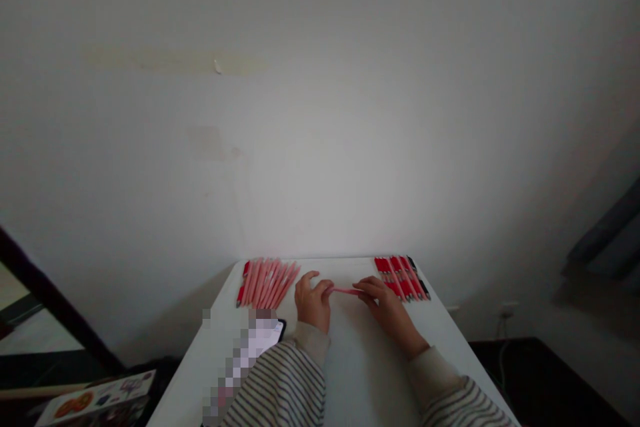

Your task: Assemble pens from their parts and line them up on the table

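Note:
A slim pink pen (344, 291) is held level between my two hands above the white table (353, 360). My left hand (314, 305) pinches its left end between thumb and finger, with another finger raised. At the other end, my right hand (384, 307) closes its fingers round the pen, hiding that part. To the left lies a fanned row of pink pens (265, 283), with a red one at its outer edge. Beyond my right hand, red and pink pens (401, 278) lie side by side, with black at the outer edge.
A phone (265, 337), partly blurred out, lies left of my left forearm. The table's far edge meets a pale wall (320, 147). A printed box (100, 400) is low at the left. A wall socket (509, 306) and cable are at the right.

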### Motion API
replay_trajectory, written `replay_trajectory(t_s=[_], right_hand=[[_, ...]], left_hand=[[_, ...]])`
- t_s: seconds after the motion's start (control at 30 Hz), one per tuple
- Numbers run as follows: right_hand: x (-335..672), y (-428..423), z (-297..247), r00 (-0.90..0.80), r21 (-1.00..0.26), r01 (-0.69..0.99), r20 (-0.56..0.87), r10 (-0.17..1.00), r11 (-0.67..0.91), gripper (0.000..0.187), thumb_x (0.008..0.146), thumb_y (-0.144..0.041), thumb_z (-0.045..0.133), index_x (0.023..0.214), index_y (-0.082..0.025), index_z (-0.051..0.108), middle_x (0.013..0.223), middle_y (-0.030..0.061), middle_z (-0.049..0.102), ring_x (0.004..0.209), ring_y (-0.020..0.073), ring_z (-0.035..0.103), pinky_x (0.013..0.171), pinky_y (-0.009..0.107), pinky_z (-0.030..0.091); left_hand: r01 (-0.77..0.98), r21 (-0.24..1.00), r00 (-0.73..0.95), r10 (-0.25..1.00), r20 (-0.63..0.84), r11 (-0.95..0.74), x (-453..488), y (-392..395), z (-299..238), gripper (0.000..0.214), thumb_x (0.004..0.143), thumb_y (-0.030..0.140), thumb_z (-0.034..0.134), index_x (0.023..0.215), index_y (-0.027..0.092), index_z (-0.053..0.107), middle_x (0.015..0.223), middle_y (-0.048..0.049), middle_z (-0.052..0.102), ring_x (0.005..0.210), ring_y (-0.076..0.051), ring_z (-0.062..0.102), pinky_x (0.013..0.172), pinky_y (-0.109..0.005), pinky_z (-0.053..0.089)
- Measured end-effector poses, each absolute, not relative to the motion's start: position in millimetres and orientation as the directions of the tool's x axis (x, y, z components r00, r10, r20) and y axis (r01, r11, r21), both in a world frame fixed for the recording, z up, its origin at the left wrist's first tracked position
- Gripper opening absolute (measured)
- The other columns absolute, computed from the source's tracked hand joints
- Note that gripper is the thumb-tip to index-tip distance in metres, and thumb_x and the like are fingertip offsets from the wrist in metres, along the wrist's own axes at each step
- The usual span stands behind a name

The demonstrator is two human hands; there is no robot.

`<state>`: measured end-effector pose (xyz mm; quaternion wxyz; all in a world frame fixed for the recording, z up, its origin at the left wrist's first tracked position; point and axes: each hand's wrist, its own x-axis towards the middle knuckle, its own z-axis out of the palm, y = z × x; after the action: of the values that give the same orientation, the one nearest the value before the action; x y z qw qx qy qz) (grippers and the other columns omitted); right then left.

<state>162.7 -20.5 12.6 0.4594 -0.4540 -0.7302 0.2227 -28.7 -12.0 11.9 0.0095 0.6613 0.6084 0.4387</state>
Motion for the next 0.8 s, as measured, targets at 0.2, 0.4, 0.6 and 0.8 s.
replay_trajectory(t_s=[0.2, 0.4, 0.6, 0.8], right_hand=[[171.7, -17.8, 6.3, -0.099, -0.725, 0.494, 0.501, 0.860, 0.479, 0.024, 0.087, -0.035, 0.053, 0.102, -0.029, 0.072, 0.099, 0.0058, 0.064, 0.094, 0.0203, 0.059, 0.086, 0.037, 0.048], [177.3, -20.8, 5.4, -0.050, -0.639, 0.599, 0.572, 0.819, 0.483, 0.018, 0.084, -0.036, 0.059, 0.094, -0.031, 0.074, 0.082, 0.0063, 0.064, 0.089, 0.0243, 0.055, 0.089, 0.045, 0.044], [184.1, -23.7, -1.8, -0.053, -0.582, 0.681, 0.565, 0.823, 0.444, 0.020, 0.085, -0.028, 0.056, 0.093, -0.029, 0.074, 0.090, 0.0083, 0.067, 0.097, 0.0283, 0.053, 0.090, 0.047, 0.043], [189.0, -24.6, -8.9, -0.052, -0.499, 0.777, 0.555, 0.830, 0.383, 0.020, 0.082, -0.024, 0.058, 0.089, -0.031, 0.075, 0.085, 0.0081, 0.066, 0.092, 0.0278, 0.054, 0.085, 0.045, 0.044]], left_hand=[[0.794, 0.553, -0.150, 0.801, 0.580, -0.252, -32.3, -7.9, 9.4, 0.019, 0.084, 0.026, 0.056, 0.082, 0.026, 0.075, 0.104, -0.0069, 0.060, 0.102, -0.022, 0.056, 0.092, -0.043, 0.049], [0.806, 0.535, -0.126, 0.810, 0.572, -0.252, -31.1, -4.9, 3.9, 0.020, 0.084, 0.023, 0.054, 0.083, 0.027, 0.074, 0.101, -0.0061, 0.060, 0.100, -0.022, 0.055, 0.090, -0.043, 0.048], [0.821, 0.502, -0.048, 0.845, 0.533, -0.271, -29.8, -3.8, -3.6, 0.022, 0.083, 0.020, 0.053, 0.082, 0.028, 0.074, 0.101, -0.0059, 0.059, 0.103, -0.022, 0.051, 0.095, -0.043, 0.043], [0.863, 0.446, 0.007, 0.888, 0.460, -0.238, -25.4, -8.4, 2.0, 0.018, 0.079, 0.022, 0.058, 0.085, 0.030, 0.074, 0.111, -0.0054, 0.059, 0.111, -0.025, 0.048, 0.099, -0.045, 0.037]])
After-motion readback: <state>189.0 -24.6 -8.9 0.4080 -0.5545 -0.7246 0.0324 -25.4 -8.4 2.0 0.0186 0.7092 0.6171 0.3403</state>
